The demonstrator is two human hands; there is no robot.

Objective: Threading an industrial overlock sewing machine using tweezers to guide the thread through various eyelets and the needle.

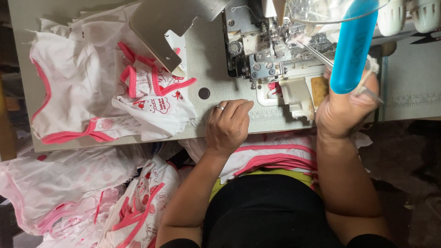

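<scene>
Seen from above, the left forearm comes up from the lap and bends at the wrist, so the left hand (227, 126) lies knuckles-up at the near edge of the sewing table (213, 59); its fingers are curled loosely under, gripping nothing, the fingertips resting on the grey tabletop just short of the overlock sewing machine (271, 50); a ring sits on one finger. The right forearm reaches straight forward beside it; the right hand (344, 108) is raised against the front of the machine, closed around metal tweezers (321, 56) whose thin shaft slants up and left toward the needle area; how the fingers lie on the far side cannot be told, since the back of the hand hides them. A blue cylinder (353, 50) stands out of focus in front of that hand, close to the camera.

A strip of bare tabletop lies between the left hand and a heap of white garments with pink trim (115, 92) on the left part of the table, well apart from both hands; a bent metal plate (161, 27) overhangs the heap. More pink-edged cloth (275, 158) drapes over the lap below the table edge, and another pile (82, 197) lies lower left.
</scene>
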